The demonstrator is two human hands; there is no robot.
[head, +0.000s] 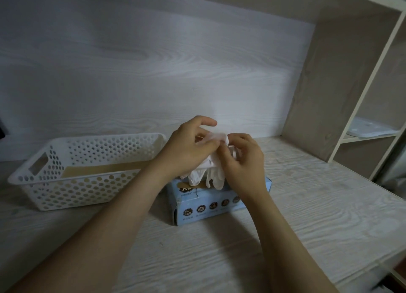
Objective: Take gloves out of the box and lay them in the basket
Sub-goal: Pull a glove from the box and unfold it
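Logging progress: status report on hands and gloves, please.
Left hand and right hand pinching a glove over the box. No gloves seen in basket. Nothing blocking.

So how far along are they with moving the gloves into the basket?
Early on. No glove shows inside the white basket yet. In hand: the left hand and right hand both pinch a bunch of white gloves, lifted partly out of the top of the blue box. Left to do: pull them free, carry them to the basket beside the box and lay them in.
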